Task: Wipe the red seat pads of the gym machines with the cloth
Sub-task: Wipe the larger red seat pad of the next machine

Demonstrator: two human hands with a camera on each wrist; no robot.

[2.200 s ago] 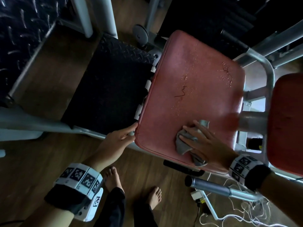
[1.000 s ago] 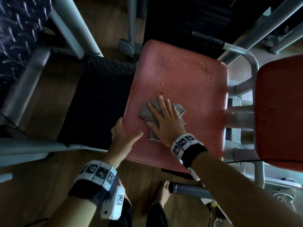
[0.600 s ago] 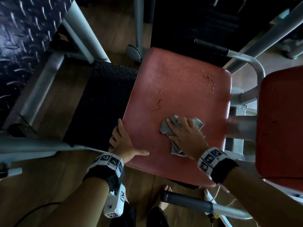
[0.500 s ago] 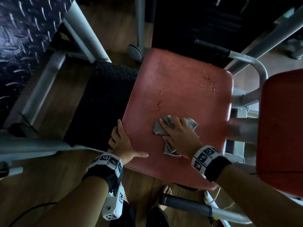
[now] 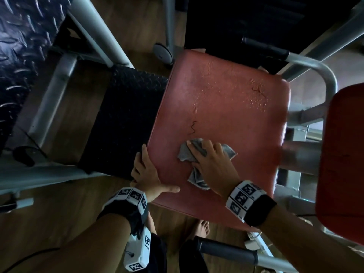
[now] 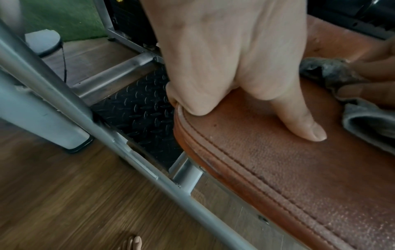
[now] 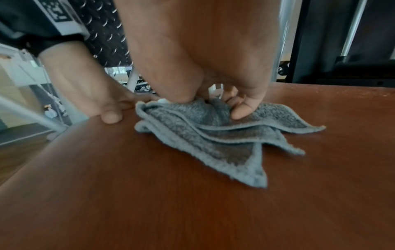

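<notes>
Right hand presses the grey cloth, fingers curled into it, at lower centre of the red seat pad. Left hand grips the pad's left edge. Recommend overlapping strokes toward the speckled residue upper right, with even pressure.

Cloth on seat pad; footplate left; second pad right.

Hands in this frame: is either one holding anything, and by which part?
The right hand grips the grey cloth at its bunched middle. The left hand grips the red seat pad at its near-left edge.
</notes>
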